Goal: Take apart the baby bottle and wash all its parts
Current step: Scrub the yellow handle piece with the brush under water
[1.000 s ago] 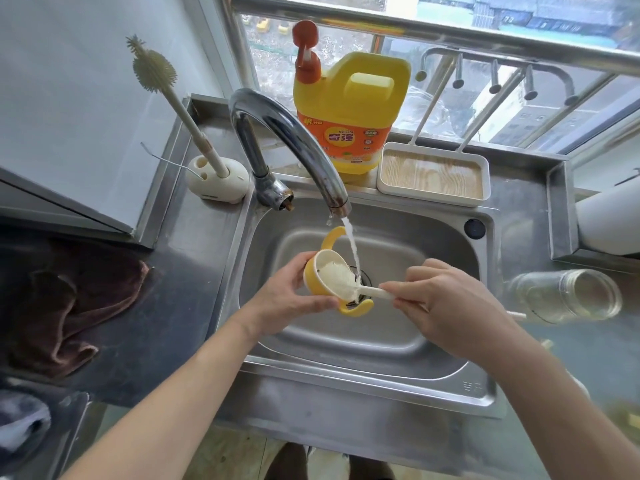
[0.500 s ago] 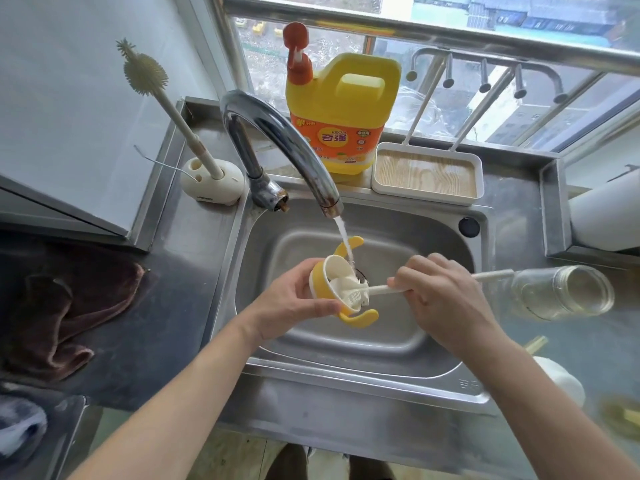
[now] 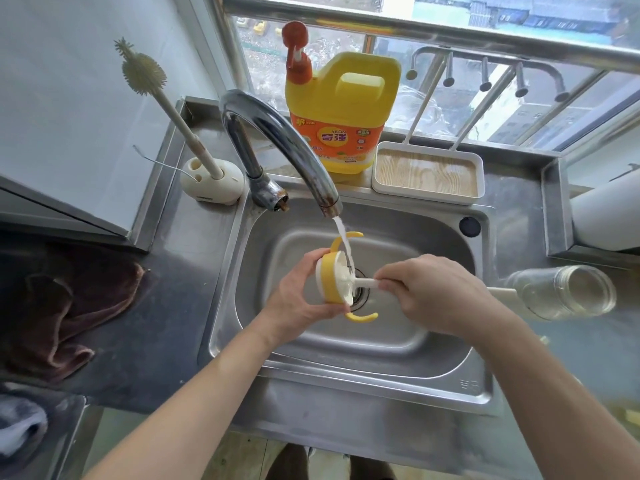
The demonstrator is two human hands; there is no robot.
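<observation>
Left grip, right grip bare; forearms unsleeved to frame edge; dark brown legwear below, blurred.

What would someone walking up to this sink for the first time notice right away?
Over the sink, the left hand grips a yellow collar with handles under the running tap, while the right hand holds a brush with its head inside it. Then the big yellow jug behind the tap, and the clear bottle lying on its side on the counter at the right.
</observation>
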